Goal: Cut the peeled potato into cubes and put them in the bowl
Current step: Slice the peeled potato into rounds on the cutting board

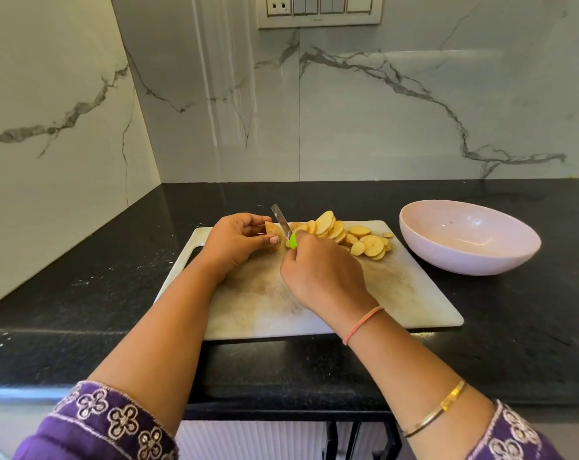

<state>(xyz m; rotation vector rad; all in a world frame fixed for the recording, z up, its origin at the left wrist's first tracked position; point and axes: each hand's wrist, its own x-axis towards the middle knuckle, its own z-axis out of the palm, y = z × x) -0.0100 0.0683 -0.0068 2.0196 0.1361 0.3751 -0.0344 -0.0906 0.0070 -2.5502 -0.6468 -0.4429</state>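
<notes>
At mid-frame the left hand (238,242) pinches the last potato stub (272,229) on the board (397,293), the right hand (321,273) grips the knife (283,224), and with so little to hold, I reckon the blade could slip onto those fingertips.

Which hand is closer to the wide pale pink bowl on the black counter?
Right. The right hand, gripping the green-handled knife, is over the white cutting board, left of the bowl. The left hand, holding the uncut potato chunk, sits farther left, beyond the knife.
</notes>
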